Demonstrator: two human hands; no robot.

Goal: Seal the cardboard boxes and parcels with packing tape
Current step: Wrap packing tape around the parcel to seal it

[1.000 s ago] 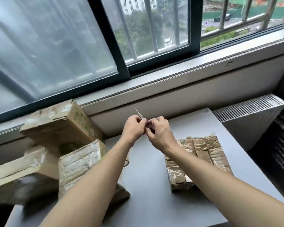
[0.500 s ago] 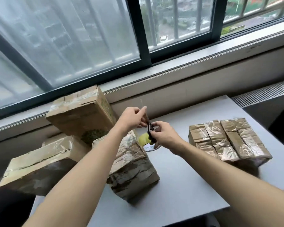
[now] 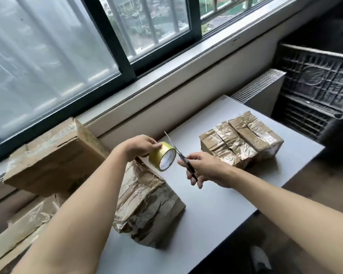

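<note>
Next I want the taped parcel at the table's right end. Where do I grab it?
Probably by its two short ends, coming down from above: the taped parcel lies flat on the table, wide and blocky, its top and sides clear of other things.

1 head view, down onto table

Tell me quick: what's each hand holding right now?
Left hand: holding the tape roll.
Right hand: holding the scissors.
</note>
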